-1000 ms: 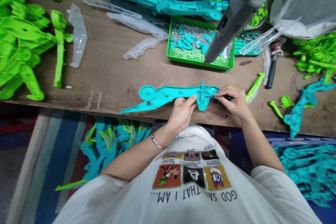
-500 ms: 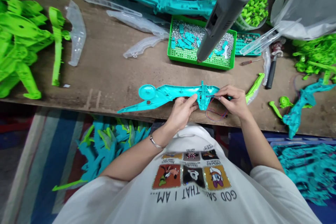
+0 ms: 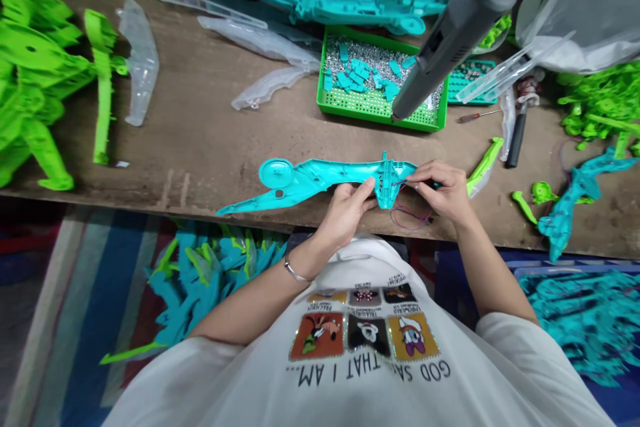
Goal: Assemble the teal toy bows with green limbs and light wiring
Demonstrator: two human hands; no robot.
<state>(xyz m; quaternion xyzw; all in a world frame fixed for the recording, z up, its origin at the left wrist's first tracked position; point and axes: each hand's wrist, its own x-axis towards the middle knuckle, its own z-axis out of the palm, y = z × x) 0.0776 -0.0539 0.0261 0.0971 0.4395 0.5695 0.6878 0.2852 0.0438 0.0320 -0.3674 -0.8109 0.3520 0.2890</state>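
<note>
A long turquoise plastic shell (image 3: 320, 177), its ribbed inside facing up, lies along the front of the workbench with a round disc at its left end. My left hand (image 3: 347, 210) grips it near the right end, thumb on top and fingers beneath. At that end, the closed fingers of my right hand (image 3: 443, 187) pinch a thin, dark, rod-like tool (image 3: 401, 183) that points left into the shell; its kind is unclear. Thin red and blue wires (image 3: 410, 225) loop below the right fingers, at the bench edge.
A green basket (image 3: 383, 119) of screws and small turquoise pieces stands behind the shell, under a hanging grey power screwdriver (image 3: 450, 33). Green parts (image 3: 40, 73) are heaped at left, turquoise shells (image 3: 320, 3) at back. A screwdriver (image 3: 475, 117) and hammer (image 3: 517, 137) lie at right.
The hanging power screwdriver has swung slightly right. The shell has shifted a little left in view; both hands keep nearly the same pose and hold.
</note>
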